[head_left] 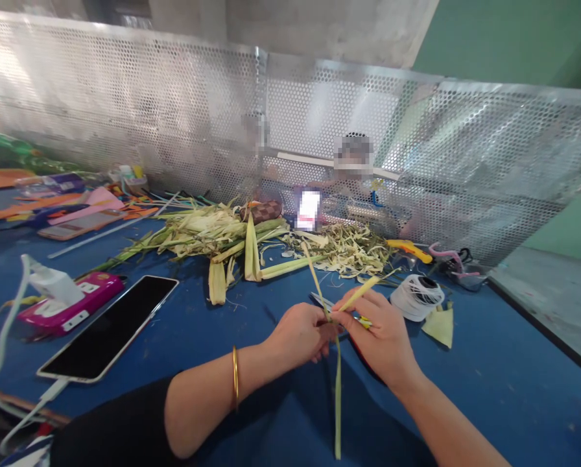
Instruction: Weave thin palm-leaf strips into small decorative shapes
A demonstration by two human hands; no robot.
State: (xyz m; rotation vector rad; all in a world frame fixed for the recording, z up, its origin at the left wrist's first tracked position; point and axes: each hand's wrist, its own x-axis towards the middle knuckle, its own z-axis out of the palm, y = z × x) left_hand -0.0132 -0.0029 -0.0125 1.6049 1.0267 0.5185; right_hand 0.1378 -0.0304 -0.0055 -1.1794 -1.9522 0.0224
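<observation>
Pinched by left fingers (314, 318) and right fingers (353, 323), a strip (338, 395), tail at six o'clock, is seemingly being wrapped, tension likely needed next.

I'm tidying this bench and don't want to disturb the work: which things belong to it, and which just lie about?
Likely part of the work:
- leaf strips between left hand and right hand
- apparent scissors at the right hand
- leaf heap
- white thread spool, perhaps

Likely just lying about:
- black-screened phone
- magenta power strip
- lit phone
- checkered pouch
</observation>
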